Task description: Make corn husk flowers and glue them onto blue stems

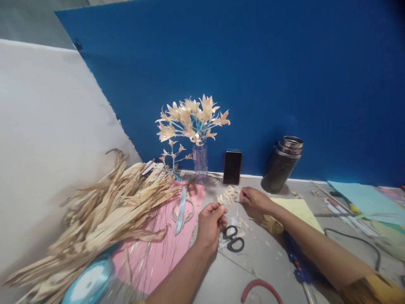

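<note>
Near edge: a red curved handle (pixel 260 288) and a pale-blue ribbon spool (pixel 90 280) lie at the front of the grey table (pixel 262 257).
Left flank: a heap of dried husks (pixel 104 211) spreads over a pink sheet (pixel 158 249).
Left hand (pixel 210 223): thumb and fingertips are pinched together on a small pale husk piece (pixel 222 207), held just above the table.
Scissors (pixel 233 240): black-handled, lying flat just right of the left hand, between the two forearms.
Right hand (pixel 253 200): farther back, fingers curled, tips touching the cut pieces (pixel 228 195); whether it grips any cannot be told.
Cut pieces: a small pale heap on the table, between the hands and the phone (pixel 232 167).
Back row: the phone stands upright against the blue board (pixel 253 76). A clear vase (pixel 200 159) of husk flowers (pixel 191 118) is just to its left, and a dark flask (pixel 281 164) is near on its right.
</note>
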Motion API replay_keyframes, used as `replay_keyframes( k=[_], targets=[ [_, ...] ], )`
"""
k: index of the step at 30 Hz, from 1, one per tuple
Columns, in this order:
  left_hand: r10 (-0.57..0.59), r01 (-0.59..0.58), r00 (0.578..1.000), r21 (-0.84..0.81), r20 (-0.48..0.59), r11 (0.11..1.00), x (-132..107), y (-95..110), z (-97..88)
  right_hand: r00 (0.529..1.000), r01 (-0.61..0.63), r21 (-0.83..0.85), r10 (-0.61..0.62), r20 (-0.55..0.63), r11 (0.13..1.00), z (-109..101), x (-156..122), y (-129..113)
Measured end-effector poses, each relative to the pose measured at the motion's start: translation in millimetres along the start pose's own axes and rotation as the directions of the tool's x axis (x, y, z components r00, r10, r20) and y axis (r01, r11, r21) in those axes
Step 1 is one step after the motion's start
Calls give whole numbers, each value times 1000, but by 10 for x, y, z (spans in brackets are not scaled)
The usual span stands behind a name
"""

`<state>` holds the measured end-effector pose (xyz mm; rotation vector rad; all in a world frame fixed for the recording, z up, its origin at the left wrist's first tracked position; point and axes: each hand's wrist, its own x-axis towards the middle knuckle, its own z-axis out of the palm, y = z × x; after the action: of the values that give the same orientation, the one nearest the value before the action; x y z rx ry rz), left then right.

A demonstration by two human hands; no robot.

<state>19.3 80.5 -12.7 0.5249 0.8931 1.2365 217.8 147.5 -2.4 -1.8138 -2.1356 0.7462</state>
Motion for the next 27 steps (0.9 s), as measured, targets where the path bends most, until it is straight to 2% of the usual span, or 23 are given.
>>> replay_keyframes(
  k=[3, 7, 14, 16, 22, 27],
  targets=[
    [-12, 12, 1000, -6, 22, 1000, -9, 1, 8, 1000, -17, 184, 19, -9, 983, -103, -124, -27],
    [-50, 50, 996, -5, 67, 999, -51, -15, 32, 998, -43, 446, 57, -18, 894, -162, -492, -129],
    [-154, 149, 975, 45, 162, 988, -232, -109, 130, 985, -55, 681, 150, -81, 730, -5, -1149, -234],
    [-182, 173, 963, 62, 199, 983, -291, -149, 157, 987, -12, 680, 116, -108, 733, 44, -1250, -236],
    [-188, 172, 949, 87, 251, 981, -383, -213, 193, 981, 119, 467, -32, -191, 876, 124, -1356, -265],
    [-85, 29, 969, 237, 232, 971, -410, -201, 204, 982, 125, 411, -52, -184, 903, 159, -1362, -313]
  ],
)
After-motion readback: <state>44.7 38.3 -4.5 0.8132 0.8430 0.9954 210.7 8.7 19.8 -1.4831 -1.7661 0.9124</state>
